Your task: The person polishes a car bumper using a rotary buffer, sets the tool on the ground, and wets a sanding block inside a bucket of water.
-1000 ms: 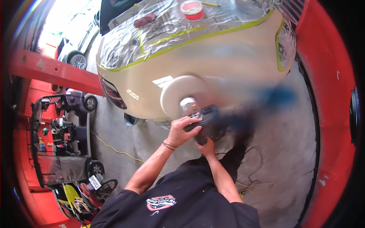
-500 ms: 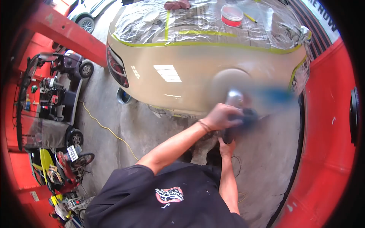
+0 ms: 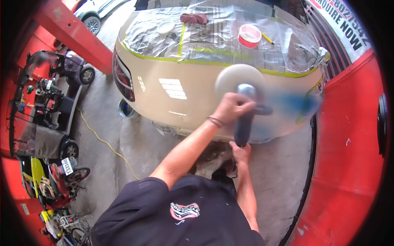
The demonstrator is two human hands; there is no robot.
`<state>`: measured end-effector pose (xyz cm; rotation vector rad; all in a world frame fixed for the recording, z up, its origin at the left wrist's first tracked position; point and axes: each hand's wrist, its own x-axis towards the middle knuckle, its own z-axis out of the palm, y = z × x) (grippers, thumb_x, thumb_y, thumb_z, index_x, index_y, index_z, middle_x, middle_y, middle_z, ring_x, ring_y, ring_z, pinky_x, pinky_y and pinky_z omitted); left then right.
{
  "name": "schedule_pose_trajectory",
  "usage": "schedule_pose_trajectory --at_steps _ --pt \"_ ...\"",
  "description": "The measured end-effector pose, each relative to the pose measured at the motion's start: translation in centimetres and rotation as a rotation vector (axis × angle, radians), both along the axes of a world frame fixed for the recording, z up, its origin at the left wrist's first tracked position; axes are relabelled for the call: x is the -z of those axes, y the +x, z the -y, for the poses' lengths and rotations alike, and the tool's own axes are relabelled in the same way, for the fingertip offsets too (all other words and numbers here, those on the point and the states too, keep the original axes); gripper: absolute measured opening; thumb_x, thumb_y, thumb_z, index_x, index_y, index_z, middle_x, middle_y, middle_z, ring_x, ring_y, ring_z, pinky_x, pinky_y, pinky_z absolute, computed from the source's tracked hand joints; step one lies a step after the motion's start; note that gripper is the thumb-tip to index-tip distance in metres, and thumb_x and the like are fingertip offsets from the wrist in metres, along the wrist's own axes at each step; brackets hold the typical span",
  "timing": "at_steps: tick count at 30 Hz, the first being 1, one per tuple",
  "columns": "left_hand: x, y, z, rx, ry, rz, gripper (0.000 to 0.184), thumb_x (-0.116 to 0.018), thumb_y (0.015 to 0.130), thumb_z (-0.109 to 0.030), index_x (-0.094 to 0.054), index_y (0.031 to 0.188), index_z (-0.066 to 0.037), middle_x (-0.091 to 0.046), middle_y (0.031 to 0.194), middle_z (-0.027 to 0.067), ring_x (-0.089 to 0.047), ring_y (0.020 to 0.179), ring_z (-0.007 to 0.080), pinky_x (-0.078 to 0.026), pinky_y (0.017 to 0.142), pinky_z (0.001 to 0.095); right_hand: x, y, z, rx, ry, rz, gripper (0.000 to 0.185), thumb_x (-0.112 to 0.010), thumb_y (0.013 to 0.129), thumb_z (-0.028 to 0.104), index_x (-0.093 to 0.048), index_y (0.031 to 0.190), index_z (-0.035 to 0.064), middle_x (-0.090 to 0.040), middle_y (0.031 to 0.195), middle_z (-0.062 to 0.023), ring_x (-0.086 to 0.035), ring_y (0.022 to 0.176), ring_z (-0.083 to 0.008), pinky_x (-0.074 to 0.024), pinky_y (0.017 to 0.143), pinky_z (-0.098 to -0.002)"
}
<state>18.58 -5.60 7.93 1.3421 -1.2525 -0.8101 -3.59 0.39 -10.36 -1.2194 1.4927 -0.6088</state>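
Note:
A dark polishing machine (image 3: pixel 243 129) with a metal head and a round pale pad (image 3: pixel 234 76) is against the cream car panel (image 3: pixel 152 98). My left hand (image 3: pixel 233 107) is wrapped round its front part, close below the pad. At the bottom end of its body, my right hand (image 3: pixel 241 152) grips the machine. The pad covers part of the panel just under the yellow-green tape edge. To its right the panel shows a smeared blue patch (image 3: pixel 295 102). Window reflections shine on the panel to the left.
Newspaper and plastic sheeting (image 3: pixel 217 24) on the car bears a red tub (image 3: pixel 249 36), a yellow pencil (image 3: pixel 267 38) and a dark red cloth (image 3: pixel 194 18). A yellow cord (image 3: pixel 107 143) crosses the floor. Vehicles stand left; a red wall (image 3: pixel 349 135) is right.
The view has shifted. Both hands and the machine first moved right along the panel, then up and slightly left, so the pad is now near the tape edge.

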Motion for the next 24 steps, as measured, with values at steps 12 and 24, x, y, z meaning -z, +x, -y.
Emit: schedule_pose_trajectory --at_steps 12,24 --pt "-0.3 10.3 -10.6 -0.443 -0.032 -0.349 0.020 -0.085 0.106 -0.019 -0.089 0.111 0.000 -0.077 0.086 -0.0025 -0.062 0.071 0.0026 -0.048 0.063 0.0225 -12.7 7.9 1.4 -0.546 -0.025 -0.317 0.053 -0.089 0.084 0.030 -0.081 0.132 0.0091 -0.086 0.110 -0.0183 -0.083 0.108 -0.0334 -0.0625 0.094 -0.0460" --pt "-5.6 -5.0 7.5 -0.333 -0.030 -0.283 0.036 -0.077 0.099 -0.033 -0.086 0.096 0.002 -0.082 0.088 0.0227 -0.081 0.080 0.0328 -0.063 0.082 0.0438 -24.1 -9.2 12.8 -0.355 0.163 -0.351 0.021 -0.090 0.086 0.015 -0.072 0.091 0.0051 -0.065 0.071 -0.0005 -0.061 0.055 -0.0128 -0.0475 0.051 -0.0335"
